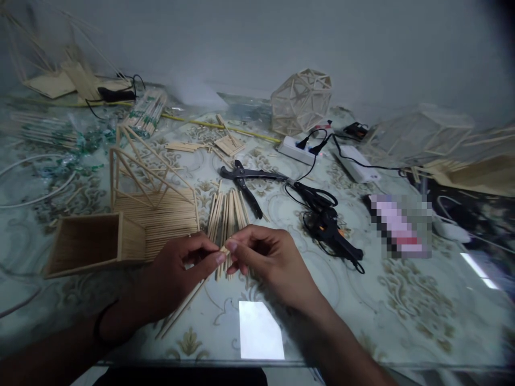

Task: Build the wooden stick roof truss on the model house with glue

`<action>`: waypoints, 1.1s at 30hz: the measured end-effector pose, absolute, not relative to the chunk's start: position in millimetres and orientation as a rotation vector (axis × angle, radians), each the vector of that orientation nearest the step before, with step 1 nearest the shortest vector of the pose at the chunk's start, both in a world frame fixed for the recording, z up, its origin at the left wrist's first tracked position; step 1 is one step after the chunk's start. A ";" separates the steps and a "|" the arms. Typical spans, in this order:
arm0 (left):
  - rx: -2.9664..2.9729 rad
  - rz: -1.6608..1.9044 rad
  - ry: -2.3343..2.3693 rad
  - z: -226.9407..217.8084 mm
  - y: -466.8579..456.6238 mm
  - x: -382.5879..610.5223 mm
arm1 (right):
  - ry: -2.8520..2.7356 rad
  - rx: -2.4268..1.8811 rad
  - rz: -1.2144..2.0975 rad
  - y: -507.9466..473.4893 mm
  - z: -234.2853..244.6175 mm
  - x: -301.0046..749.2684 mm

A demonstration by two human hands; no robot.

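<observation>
My left hand point(189, 262) and my right hand point(257, 249) meet over the front middle of the table. Both pinch a small piece of light wood point(224, 249) between thumb and fingertips; its full shape is partly covered by the fingers. Beneath and behind them lies a loose bundle of thin wooden sticks point(229, 212). One longer stick point(181, 308) slants toward the front edge below my left hand. Left of the hands stands a stick-built model with an open wooden box point(132, 236), a slatted base point(169, 214) and a triangular stick frame point(140, 177).
Black-handled cutters point(245, 179), scissors point(316, 195) and a black glue gun point(333, 236) lie right of the sticks. A white power strip point(298, 150) carries cables. A faceted stick frame point(301, 102) stands at the back. Packaged sticks point(147, 110) lie back left, a phone point(396, 225) at right.
</observation>
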State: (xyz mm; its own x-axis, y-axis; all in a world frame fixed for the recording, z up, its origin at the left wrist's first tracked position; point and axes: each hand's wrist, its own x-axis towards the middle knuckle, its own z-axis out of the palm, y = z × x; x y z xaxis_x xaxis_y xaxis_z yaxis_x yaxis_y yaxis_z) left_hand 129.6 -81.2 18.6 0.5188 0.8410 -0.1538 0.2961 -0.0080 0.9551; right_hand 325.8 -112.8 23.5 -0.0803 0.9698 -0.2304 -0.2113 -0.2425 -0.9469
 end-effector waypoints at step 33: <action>1.610 0.788 0.920 17.3 -85.2 115.6 | -0.988 -1.349 1.449 -106.7 16.4 329.0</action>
State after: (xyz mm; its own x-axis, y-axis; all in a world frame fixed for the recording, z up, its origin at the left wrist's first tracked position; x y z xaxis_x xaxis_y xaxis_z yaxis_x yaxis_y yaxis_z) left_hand 115.6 -85.2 17.3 0.4834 0.8747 0.0345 0.1680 -0.1313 0.9770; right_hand 329.0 -106.7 16.4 -0.0045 0.9597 -0.2810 -0.0891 -0.2803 -0.9558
